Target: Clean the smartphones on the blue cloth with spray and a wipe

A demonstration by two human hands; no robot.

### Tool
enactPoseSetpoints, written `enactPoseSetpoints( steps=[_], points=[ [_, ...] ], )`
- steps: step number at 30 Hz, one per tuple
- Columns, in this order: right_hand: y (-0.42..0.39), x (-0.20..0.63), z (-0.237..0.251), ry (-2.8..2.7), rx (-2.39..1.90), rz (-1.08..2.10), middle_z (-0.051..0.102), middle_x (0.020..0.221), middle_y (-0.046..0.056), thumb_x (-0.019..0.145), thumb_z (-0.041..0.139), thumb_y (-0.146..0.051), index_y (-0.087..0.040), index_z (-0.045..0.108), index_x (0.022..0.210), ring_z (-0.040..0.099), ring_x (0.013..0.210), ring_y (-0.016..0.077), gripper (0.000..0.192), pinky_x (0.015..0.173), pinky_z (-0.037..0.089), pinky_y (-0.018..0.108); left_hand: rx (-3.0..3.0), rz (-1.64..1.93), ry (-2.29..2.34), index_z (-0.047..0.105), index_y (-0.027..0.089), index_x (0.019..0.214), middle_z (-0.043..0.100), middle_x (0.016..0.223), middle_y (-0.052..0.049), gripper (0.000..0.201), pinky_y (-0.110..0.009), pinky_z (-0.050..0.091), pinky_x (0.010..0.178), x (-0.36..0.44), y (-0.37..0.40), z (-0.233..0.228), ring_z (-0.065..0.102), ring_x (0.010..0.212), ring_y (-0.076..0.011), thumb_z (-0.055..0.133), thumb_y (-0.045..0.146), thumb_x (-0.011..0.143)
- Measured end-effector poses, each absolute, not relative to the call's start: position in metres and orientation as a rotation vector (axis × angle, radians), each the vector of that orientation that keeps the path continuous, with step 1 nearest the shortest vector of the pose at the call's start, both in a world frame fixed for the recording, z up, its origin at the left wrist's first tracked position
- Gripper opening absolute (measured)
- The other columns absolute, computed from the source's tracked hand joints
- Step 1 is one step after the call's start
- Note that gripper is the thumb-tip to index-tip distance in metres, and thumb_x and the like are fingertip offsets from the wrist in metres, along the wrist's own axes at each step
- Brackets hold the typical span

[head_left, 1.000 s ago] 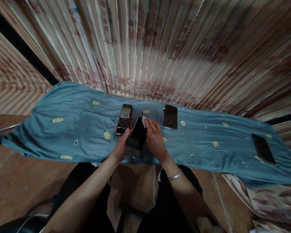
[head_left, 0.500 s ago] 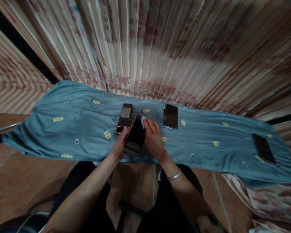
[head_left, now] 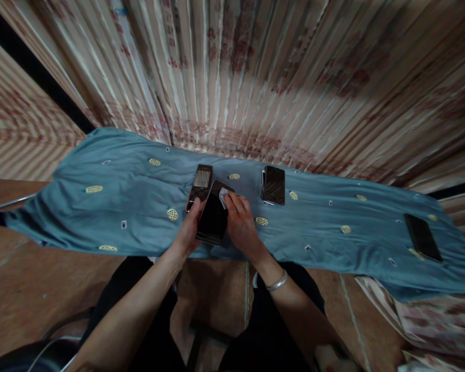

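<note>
My left hand [head_left: 188, 227] grips a black smartphone [head_left: 212, 221] by its left edge, thumb along the side. The phone is tilted, its dark screen facing up toward me. In my right hand [head_left: 241, 222] is a small white cloth [head_left: 223, 198], pinched in the fingers and pressed on the upper right of the screen. Just behind the held phone lies a shiny dark phone [head_left: 194, 197], partly covered by my left thumb and the smartphone. Beyond that sits a small keypad-style phone [head_left: 202, 176] with a reflective screen.
A blue cloth with pineapple prints [head_left: 132, 191] covers the long narrow table. Right of my hands, a black phone [head_left: 274, 185] rests on another flat item. One more dark phone [head_left: 422, 237] lies at the far right. A pleated curtain [head_left: 225, 77] hangs along the back edge.
My right hand has moved the white cloth from the phone's upper right edge inward and down onto the screen. The held phone has turned slightly, its screen facing me more.
</note>
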State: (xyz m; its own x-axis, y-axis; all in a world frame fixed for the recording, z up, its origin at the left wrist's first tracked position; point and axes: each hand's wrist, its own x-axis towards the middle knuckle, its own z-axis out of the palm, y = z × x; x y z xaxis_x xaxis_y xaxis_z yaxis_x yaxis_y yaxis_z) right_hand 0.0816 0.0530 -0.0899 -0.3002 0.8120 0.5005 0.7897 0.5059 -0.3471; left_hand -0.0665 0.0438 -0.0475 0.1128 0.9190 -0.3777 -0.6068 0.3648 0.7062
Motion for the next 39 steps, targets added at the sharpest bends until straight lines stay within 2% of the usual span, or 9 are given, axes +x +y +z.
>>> enactPoseSetpoints(
  steps=[9, 13, 39],
  points=[
    [0.047, 0.078, -0.089, -2.193, -1.281, 0.106, 0.059, 0.150, 0.019, 0.094, 0.039, 0.001, -0.010, 0.051, 0.152, 0.050, 0.142, 0.0277, 0.060, 0.121, 0.043, 0.053, 0.379, 1.189, 0.908, 0.070, 0.013, 0.135, 0.081, 0.112, -0.012, 0.058, -0.039, 0.059, 0.097, -0.068, 0.049, -0.041, 0.076, 0.110, -0.0292, 0.054, 0.057, 0.099],
    [0.044, 0.076, -0.087, -2.213, -1.252, 0.101, 0.059, 0.149, 0.021, 0.095, 0.038, 0.000, -0.006, 0.054, 0.149, 0.051, 0.141, 0.0283, 0.057, 0.120, 0.044, 0.051, 0.374, 1.224, 0.896, 0.070, 0.013, 0.133, 0.082, 0.109, -0.012, 0.057, -0.037, 0.060, 0.095, -0.069, 0.051, -0.041, 0.077, 0.106, -0.0285, 0.055, 0.056, 0.099],
    [0.029, 0.070, -0.088, -2.232, -1.159, 0.135, 0.057, 0.152, 0.019, 0.097, 0.038, -0.002, -0.010, 0.047, 0.155, 0.051, 0.142, 0.0292, 0.059, 0.119, 0.046, 0.054, 0.446, 1.265, 0.844, 0.074, 0.014, 0.123, 0.082, 0.101, -0.010, 0.056, -0.038, 0.061, 0.089, -0.079, 0.059, -0.044, 0.077, 0.099, -0.0285, 0.053, 0.060, 0.099]
  ],
)
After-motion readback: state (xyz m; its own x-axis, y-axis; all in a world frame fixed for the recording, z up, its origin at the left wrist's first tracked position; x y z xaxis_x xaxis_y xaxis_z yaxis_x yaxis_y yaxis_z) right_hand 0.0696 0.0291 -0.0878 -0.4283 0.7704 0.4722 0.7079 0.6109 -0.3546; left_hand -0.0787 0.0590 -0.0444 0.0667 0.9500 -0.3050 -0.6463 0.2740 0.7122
